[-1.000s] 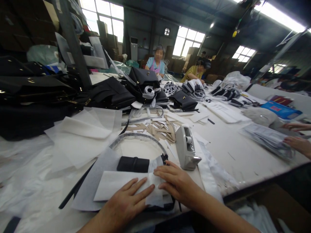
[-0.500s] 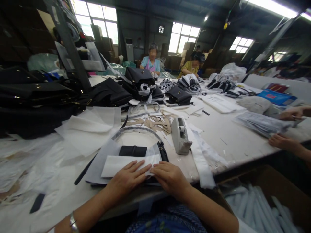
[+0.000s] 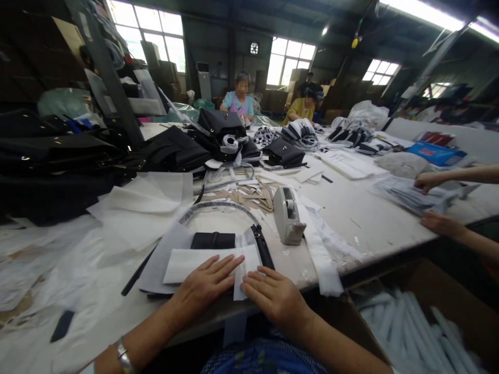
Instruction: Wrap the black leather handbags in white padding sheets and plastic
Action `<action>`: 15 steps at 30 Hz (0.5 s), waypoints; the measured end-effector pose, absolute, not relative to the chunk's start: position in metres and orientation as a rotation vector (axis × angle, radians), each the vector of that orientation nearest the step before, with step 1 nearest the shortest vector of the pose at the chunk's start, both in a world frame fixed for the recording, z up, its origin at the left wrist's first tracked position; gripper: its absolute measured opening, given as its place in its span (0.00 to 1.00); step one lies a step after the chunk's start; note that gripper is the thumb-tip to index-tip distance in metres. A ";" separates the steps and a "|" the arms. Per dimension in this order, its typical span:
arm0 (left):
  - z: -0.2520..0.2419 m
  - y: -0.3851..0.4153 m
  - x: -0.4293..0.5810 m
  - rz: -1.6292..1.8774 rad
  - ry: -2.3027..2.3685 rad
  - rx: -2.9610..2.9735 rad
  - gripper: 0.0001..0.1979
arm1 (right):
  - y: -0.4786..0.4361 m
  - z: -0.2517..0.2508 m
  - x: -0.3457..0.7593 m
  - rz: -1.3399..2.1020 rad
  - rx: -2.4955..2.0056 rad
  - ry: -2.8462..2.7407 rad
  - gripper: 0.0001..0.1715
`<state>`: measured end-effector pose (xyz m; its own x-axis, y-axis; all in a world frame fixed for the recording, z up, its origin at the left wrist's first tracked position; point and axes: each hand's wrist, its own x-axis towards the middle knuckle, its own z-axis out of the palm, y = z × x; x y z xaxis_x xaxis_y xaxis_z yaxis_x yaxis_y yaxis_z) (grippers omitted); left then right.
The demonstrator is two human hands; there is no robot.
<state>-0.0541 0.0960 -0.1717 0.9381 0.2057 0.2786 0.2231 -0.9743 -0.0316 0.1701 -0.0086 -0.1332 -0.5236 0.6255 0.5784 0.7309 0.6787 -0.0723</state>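
Two bare hands are working over one white strip (image 3: 177, 266), which is lying at the near edge of the table (image 3: 343, 208). The left hand (image 3: 206, 283) is resting flat on the strip, its grip spread and holding nothing; one bracelet (image 3: 125, 356) is circling that wrist. The right hand (image 3: 278, 296) is lying on one thin sheet (image 3: 240, 271) that is crossing the strip near its right end, its grip flattened out and clasping nothing that shows.

One black pouch (image 3: 213, 240) is lying just beyond the strip, and one black strap (image 3: 265, 252) is running down to its right. One grey sheet (image 3: 156, 259) is showing to the left. One tape dispenser (image 3: 289, 215) is standing near the strap. Black bags (image 3: 171, 148) are piling up behind, too overlapped to count.

Two people (image 3: 237, 104) are sitting across the table. At the right, a co-worker's two hands (image 3: 442, 223) are handling one bundle (image 3: 409, 193).
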 end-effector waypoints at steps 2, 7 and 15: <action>-0.172 0.096 -0.054 -0.426 -0.332 -3.033 0.17 | -0.011 -0.132 0.167 -0.262 -1.029 -2.329 0.15; -0.170 0.095 -0.054 -0.441 -0.363 -3.061 0.18 | -0.017 -0.133 0.165 -0.299 -1.031 -2.325 0.16; -0.174 0.097 -0.060 -0.727 -0.379 -3.085 0.18 | -0.029 -0.153 0.159 -0.303 -1.123 -2.231 0.18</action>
<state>-0.0598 0.0967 -0.1736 0.8683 0.2407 0.4338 0.2176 -0.9706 0.1029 0.1594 -0.0291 -0.1531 -0.4501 0.6463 0.6162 0.7870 0.6131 -0.0682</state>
